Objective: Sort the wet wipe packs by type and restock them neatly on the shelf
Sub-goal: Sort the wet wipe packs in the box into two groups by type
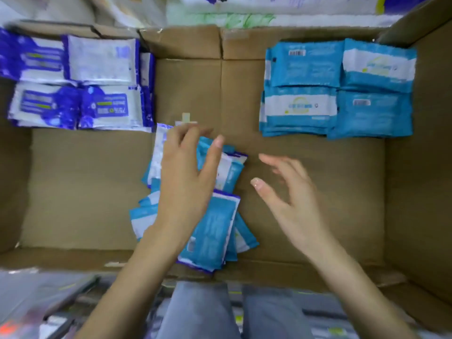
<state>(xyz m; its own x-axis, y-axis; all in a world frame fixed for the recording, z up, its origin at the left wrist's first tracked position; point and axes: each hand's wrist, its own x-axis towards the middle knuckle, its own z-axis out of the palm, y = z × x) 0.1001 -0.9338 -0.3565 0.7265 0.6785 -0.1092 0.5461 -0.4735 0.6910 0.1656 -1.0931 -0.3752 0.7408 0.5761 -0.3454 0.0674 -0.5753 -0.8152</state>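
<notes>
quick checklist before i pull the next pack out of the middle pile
1. Right hand free: ok, it is open and holds nothing, over bare cardboard beside the pile.
2. Left hand has a pack: cannot tell, it lies over the middle pile and its fingertips are blurred.
3. Middle pile sorted: not ok, blue and purple-edged packs overlap at mixed angles.
4. Blue stacks tidy: ok, grouped at the far right.
5. Purple stacks kept apart: ok, grouped at the far left, with no blue packs among them.
</notes>
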